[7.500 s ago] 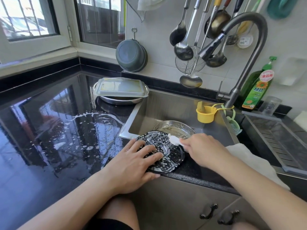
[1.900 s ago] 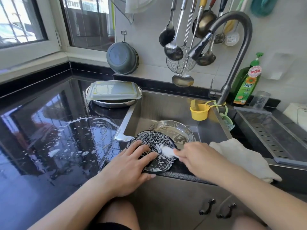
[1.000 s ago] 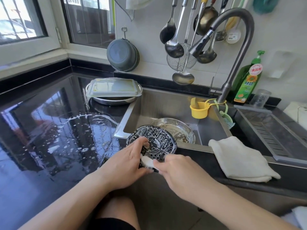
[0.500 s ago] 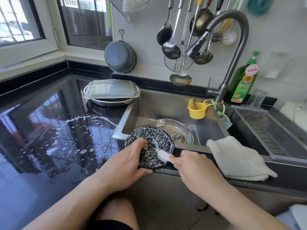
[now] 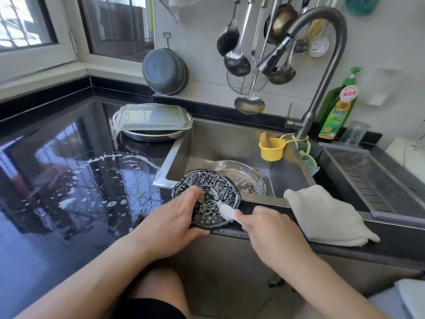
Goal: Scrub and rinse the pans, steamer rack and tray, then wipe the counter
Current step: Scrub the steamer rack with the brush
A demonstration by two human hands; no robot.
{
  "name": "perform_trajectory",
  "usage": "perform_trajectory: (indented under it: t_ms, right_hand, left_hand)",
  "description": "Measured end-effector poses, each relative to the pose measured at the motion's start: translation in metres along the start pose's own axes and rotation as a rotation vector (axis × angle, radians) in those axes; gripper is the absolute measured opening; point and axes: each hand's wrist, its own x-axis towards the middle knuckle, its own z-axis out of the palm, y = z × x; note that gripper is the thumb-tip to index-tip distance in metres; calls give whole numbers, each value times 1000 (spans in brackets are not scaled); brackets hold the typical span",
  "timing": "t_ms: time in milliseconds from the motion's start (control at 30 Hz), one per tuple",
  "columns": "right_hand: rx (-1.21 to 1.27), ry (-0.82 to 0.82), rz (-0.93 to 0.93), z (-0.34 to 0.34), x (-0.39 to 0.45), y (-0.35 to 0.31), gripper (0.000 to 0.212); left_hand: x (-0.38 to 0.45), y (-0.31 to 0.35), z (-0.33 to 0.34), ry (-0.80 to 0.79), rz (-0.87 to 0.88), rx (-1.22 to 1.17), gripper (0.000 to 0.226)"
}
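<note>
- Nearest me, at the counter's front edge, my left hand (image 5: 171, 223) grips the soapy steamer rack (image 5: 211, 192), thumb under its near rim, fingers curled over the top.
- Just right, my right hand (image 5: 268, 229) pinches a white brush (image 5: 226, 211), its head touching the rack.
- Beside that lies a folded cloth (image 5: 326, 217).
- Behind the rack, a pan (image 5: 243, 174) sits in the sink (image 5: 230, 143).
- Farther left on the wet counter (image 5: 69, 180), a tray (image 5: 153, 117) rests on another pan (image 5: 154, 135).
</note>
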Motion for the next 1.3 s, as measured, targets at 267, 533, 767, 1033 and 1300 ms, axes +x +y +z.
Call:
perform_trajectory:
  t_ms: [267, 533, 767, 1033, 1300]
  right_hand:
    - [109, 50, -14, 3, 32, 21, 42]
    - [197, 105, 4, 6, 31, 26, 35]
    - [452, 314, 39, -10, 32, 25, 32]
    - [485, 438, 87, -28, 34, 40, 34]
    - [454, 339, 92, -31, 38, 32, 41]
  left_hand:
    - [3, -8, 8, -2, 109, 120, 58]
    - [3, -1, 2, 34, 103, 135, 53]
    - [3, -3, -15, 280, 59, 224, 43]
    - [12, 22, -42, 531, -301, -304, 22]
    - [24, 27, -38, 375, -679, -1791, 35]
